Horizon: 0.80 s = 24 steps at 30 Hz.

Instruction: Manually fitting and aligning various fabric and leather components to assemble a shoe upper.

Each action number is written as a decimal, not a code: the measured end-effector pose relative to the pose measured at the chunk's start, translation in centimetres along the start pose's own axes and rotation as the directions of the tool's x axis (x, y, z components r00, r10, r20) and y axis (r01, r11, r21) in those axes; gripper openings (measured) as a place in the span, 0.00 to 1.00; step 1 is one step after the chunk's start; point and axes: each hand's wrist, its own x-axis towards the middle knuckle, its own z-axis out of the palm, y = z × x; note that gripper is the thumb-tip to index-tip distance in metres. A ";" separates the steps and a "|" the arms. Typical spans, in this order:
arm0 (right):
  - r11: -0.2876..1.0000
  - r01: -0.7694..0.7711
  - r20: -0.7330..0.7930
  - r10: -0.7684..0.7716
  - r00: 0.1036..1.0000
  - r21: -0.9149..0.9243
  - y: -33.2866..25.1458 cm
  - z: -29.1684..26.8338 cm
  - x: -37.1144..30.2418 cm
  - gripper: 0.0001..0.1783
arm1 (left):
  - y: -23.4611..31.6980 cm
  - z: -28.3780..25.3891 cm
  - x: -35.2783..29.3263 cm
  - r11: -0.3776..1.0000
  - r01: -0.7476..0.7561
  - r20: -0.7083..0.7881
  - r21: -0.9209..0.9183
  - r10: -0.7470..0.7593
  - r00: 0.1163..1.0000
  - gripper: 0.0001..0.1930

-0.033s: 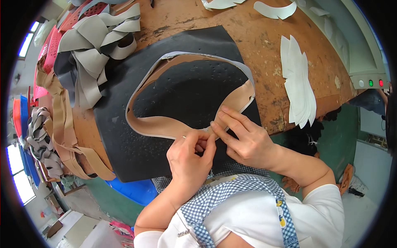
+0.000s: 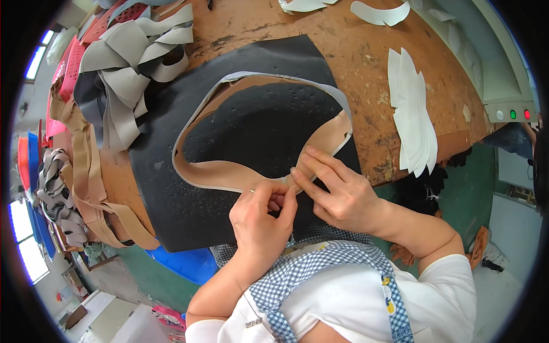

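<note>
A closed loop of sheet material (image 2: 217,173), tan on the inside with a thin grey edge, stands on a black mat (image 2: 189,223). It looks like a shoe-upper piece, though I cannot be sure. At its near side, where the two curved flaps meet, my left hand (image 2: 257,214) pinches the edge between thumb and forefinger. My right hand (image 2: 343,197) holds the same spot from the right, its fingertips lying against the tan inner face and its thumb hidden. Both hands' fingertips come close together at the join. Anything small between them is hidden.
On the worn wooden table (image 2: 366,74) lie a pile of grey cut pieces (image 2: 123,48), tan strips (image 2: 88,166) and a stack of white cut pieces (image 2: 412,114). Pink baskets (image 2: 68,71) stand at the left. A machine housing with buttons (image 2: 509,113) is at the right.
My left hand has shifted very slightly to the left. Otherwise the hands and the loop stay as they were.
</note>
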 end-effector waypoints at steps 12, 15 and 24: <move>0.999 0.034 0.043 -0.033 0.999 -0.022 0.0 0.0 -0.1 0.33 | 0.0 -0.4 -0.4 0.997 -0.012 0.048 0.072 0.008 0.999 0.07; 0.998 0.044 0.051 -0.042 0.998 -0.039 0.0 0.0 -0.1 0.32 | -0.1 -0.7 -0.6 1.000 0.007 0.043 -0.001 -0.007 0.999 0.07; 0.997 0.048 0.055 -0.045 0.998 -0.066 -0.5 0.1 0.1 0.31 | -0.7 -3.4 -0.7 0.851 -0.344 0.056 0.397 0.351 0.935 0.14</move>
